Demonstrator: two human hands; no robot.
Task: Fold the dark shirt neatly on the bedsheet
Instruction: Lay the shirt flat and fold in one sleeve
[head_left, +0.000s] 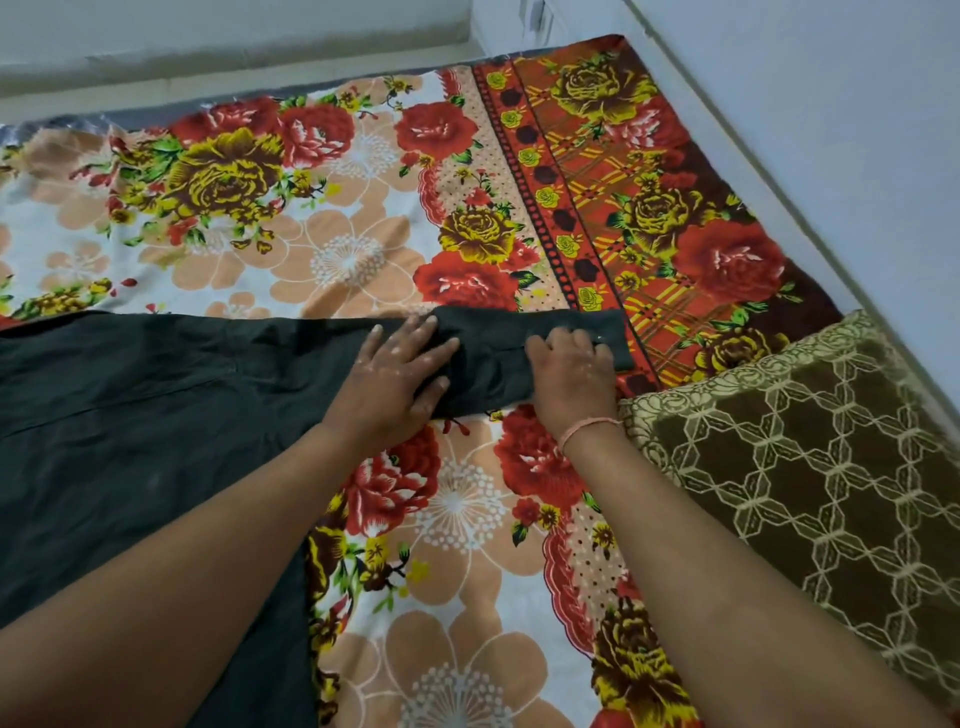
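Head view: the dark shirt (130, 415) lies spread on the flowered bedsheet (322, 234), its body at the left and one sleeve (488, 374) stretched out to the right. The left hand (395, 374) presses flat on that sleeve, fingers straight and spread. The right hand (571, 369) rests nearer the cuff, fingers bent onto the cloth; whether they pinch it cannot be told. A brown patterned cushion (805, 467) lies beside the right wrist.

The dark shirt (130, 415) ran off the left edge and the bottom, so no idea of its full shape. The sleeve cloth under the left hand (395, 379) and right hand (571, 374) was covered up. The right one's fingertips were tucked out of sight, so I couldn't tell if they gripped anything. There was a pale speck (600, 339) by them, too small to make out. The patterned cushion (805, 467) got cut off at the right edge too.
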